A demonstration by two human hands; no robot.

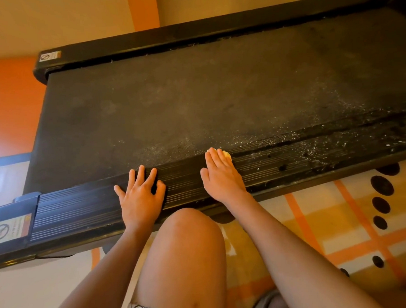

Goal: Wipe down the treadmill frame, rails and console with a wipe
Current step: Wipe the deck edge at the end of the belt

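Head view: a black treadmill (194, 95) is lying across the floor. The L hand (140, 194) is resting on the near rail (82, 207), fingers spread wide, holding nothing. The R hand (219, 174) is pressing flat, fingers straight & close together, on a small yellow wipe (226, 154). Only a bit of the wipe is peeking out by the fingertips, at the rail's inner edge next to the belt (216, 66). White specks (313, 126) are sitting on belt & rail, right of the wipe. A bare knee (189, 234) is poking up btwn the arms, over a striped rug (342, 229).
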